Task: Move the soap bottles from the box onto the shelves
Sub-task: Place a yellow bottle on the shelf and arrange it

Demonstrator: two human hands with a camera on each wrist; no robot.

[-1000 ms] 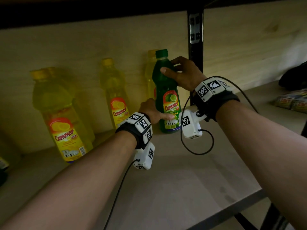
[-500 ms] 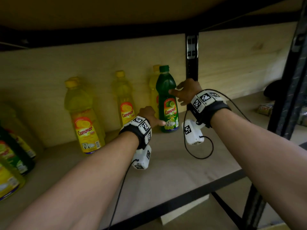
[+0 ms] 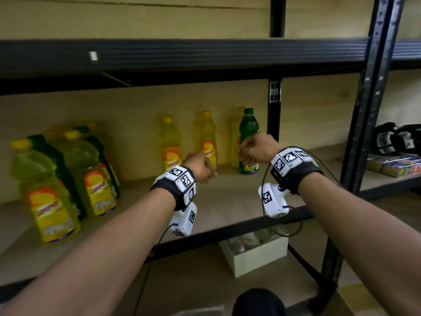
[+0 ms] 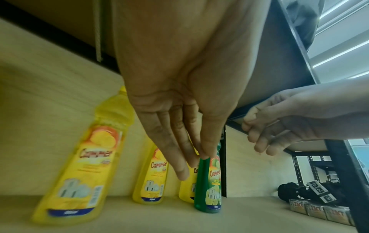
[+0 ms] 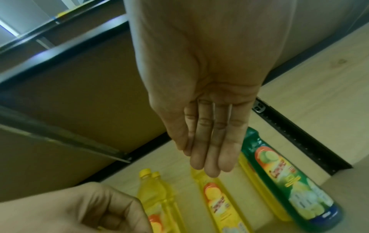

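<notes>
A green soap bottle (image 3: 248, 133) stands upright at the back right of the wooden shelf (image 3: 227, 201), beside the black post, with a yellow bottle (image 3: 235, 137) right behind it. Two more yellow bottles (image 3: 169, 144) (image 3: 206, 140) stand to its left. My left hand (image 3: 208, 173) and right hand (image 3: 245, 156) hover in front of the green bottle and hold nothing. The left wrist view shows my left hand (image 4: 191, 165) with fingers extended, clear of the green bottle (image 4: 209, 189). My right hand (image 5: 211, 165) hangs relaxed above the green bottle (image 5: 289, 181).
Several larger yellow and green bottles (image 3: 52, 197) crowd the shelf's left end. A black upright (image 3: 369, 110) and the upper shelf beam (image 3: 182, 53) frame the bay. Packets (image 3: 394, 165) and black gear (image 3: 396, 140) lie on the right-hand shelf. A white open box (image 3: 257, 258) sits below.
Both hands have let go of the green bottle and drawn back from it. The bottle stays upright on the shelf. My head has pulled back, showing more of the rack.
</notes>
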